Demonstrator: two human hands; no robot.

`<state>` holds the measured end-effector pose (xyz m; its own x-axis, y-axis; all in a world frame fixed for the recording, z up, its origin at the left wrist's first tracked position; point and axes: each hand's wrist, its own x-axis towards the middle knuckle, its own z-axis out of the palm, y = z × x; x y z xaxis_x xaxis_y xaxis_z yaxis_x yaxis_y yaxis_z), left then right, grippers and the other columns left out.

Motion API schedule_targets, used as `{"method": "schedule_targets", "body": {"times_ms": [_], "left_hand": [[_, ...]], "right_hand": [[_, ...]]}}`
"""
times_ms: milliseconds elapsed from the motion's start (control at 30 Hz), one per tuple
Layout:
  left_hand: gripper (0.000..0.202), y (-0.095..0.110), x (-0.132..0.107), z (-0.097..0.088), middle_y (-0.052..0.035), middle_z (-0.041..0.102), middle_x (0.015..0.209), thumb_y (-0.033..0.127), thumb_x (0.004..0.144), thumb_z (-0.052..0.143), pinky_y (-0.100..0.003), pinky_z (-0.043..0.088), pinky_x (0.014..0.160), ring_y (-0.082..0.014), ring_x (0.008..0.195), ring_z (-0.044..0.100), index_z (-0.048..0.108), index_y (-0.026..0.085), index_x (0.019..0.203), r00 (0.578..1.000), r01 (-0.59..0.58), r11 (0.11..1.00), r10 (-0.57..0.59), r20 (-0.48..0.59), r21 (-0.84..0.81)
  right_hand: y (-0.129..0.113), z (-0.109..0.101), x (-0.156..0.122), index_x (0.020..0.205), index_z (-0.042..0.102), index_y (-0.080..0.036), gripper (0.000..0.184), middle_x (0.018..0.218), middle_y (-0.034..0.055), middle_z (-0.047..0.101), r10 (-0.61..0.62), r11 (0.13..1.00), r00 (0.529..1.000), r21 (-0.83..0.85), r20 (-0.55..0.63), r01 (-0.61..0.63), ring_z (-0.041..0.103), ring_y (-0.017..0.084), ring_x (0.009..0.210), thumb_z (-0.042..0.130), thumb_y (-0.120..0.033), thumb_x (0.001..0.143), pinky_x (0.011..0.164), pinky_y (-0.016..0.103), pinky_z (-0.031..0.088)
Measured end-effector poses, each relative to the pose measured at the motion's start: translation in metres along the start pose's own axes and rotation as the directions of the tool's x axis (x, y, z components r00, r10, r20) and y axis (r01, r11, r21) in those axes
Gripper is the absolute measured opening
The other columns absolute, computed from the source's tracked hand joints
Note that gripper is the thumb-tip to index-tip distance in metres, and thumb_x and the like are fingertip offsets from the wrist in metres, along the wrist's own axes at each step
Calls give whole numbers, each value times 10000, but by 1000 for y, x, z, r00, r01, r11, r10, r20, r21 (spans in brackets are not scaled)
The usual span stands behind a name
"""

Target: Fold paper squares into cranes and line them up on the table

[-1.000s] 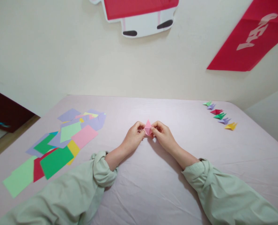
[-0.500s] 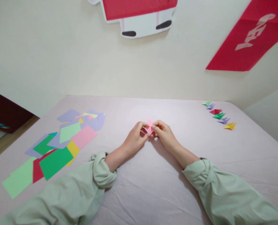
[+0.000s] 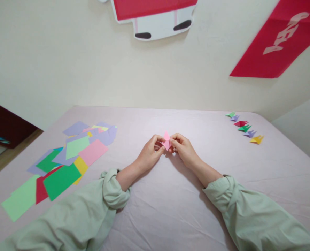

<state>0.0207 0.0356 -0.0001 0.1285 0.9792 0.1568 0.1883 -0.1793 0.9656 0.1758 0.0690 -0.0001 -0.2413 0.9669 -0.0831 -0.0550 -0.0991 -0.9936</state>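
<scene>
In the head view, the left hand (image 3: 150, 153) and the right hand (image 3: 183, 150) meet near the middle of the pale pink bed sheet (image 3: 155, 209). Both pinch a small folded pink paper (image 3: 167, 142) between thumb and fingertips, each from its own side. The paper's pointed tip stands up between the two hands, just above the sheet. Both forearms lie on the sheet in light green sleeves rolled back at the wrist.

On the left of the sheet lies a loose spread of flat coloured paper squares (image 3: 63, 160) in green, lilac, pink, yellow and red, overlapping one another and well apart from the hands. At the far right, a slanting row of small folded paper shapes (image 3: 245, 127) sits near the sheet's edge, in green, lilac, red and yellow. On the cream wall behind hang a red banner (image 3: 277, 42) with pale lettering on the right and a red and white cut-out (image 3: 155, 17) at the top middle.
</scene>
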Motion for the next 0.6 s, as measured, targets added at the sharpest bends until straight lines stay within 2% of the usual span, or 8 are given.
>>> {"method": "schedule_targets", "body": {"times_ms": [367, 600], "left_hand": [[221, 2, 0, -1, -28, 605, 989, 61, 787, 492, -252, 508, 750, -129, 879, 615, 552, 174, 968, 1000, 10, 999, -10, -3, -39], [163, 0, 1, -1, -1, 592, 895, 77, 780, 505, -236, 494, 715, -119, 805, 600, 524, 187, 899, 999, 13, 1000, -14, -46, -18]], "right_hand": [[0, 0, -1, 757, 555, -189, 188, 583, -36, 602, 1, 1000, 1000, -9, -8, -1, 574, 102, 511, 643, -354, 743, 496, 214, 441], [-1, 0, 0, 752, 556, -194, 198, 599, -37, 603, -16, 999, 999, -42, 31, 17, 570, 101, 509, 643, -371, 745, 495, 214, 433]]}}
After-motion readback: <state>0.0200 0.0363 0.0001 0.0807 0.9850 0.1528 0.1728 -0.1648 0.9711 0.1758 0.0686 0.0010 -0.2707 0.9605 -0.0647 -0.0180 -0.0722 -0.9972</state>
